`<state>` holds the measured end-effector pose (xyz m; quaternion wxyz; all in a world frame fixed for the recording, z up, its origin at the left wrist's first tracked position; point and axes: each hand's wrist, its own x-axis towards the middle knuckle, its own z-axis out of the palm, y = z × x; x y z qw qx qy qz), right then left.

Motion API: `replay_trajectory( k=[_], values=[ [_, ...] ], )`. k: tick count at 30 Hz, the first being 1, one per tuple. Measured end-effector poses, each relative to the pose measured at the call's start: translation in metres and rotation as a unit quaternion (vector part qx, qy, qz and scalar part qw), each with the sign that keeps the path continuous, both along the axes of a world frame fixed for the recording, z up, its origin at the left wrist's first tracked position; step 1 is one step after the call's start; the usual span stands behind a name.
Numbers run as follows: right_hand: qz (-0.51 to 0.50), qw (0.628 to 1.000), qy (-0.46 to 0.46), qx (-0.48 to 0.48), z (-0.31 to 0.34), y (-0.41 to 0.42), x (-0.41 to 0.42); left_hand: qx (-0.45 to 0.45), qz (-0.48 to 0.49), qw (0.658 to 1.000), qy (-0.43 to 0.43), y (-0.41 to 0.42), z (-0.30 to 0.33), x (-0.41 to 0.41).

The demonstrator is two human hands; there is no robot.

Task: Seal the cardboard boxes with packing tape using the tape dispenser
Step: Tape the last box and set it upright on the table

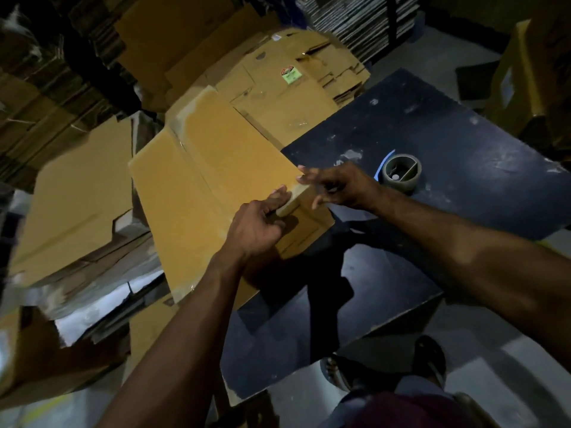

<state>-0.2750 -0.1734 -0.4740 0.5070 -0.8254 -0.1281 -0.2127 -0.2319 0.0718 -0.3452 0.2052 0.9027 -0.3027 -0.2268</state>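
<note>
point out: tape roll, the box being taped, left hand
grey-brown tape roll [401, 173], head view, on its outer rim
flat tan cardboard box [197, 186], head view, on its top face
left hand [256, 225], head view, on the back of the hand
</note>
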Motion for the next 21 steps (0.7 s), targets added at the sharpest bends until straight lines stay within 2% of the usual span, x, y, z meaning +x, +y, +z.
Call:
replay_trajectory(
  k=[3,6,9,11,13,16,18,21],
  values=[
    [-0.033,0.999,-0.001,0.014,0.007,0.004,-0.001,-0.003,0.006,1.0,-0.007,-0.001,-0.001,0.0],
    [-0.107,0.991,-0.021,0.081,0.004,0.028,0.0,-0.014,0.002,1.0,-0.016,0.0,-0.002,0.001],
    [-0.153,0.982,-0.016,0.112,-0.005,0.051,-0.007,-0.059,0.013,0.998,0.009,0.002,0.0,0.0],
    [-0.153,0.987,0.018,0.04,-0.011,0.056,-0.016,-0.115,0.045,0.992,0.022,0.011,0.002,-0.002],
    [-0.15,0.988,0.03,-0.035,-0.016,0.056,-0.022,-0.171,0.095,0.981,-0.002,0.029,0.004,-0.007],
    [-0.202,0.97,-0.025,-0.133,-0.002,0.064,-0.013,-0.217,0.182,0.956,-0.078,0.074,0.005,-0.017],
    [-0.214,0.954,-0.072,-0.195,0.008,0.08,-0.001,-0.216,0.244,0.936,-0.135,0.111,0.004,-0.025],
    [-0.229,0.912,-0.163,-0.3,-0.007,0.094,0.012,-0.193,0.303,0.921,-0.154,0.172,-0.001,-0.025]
  ],
)
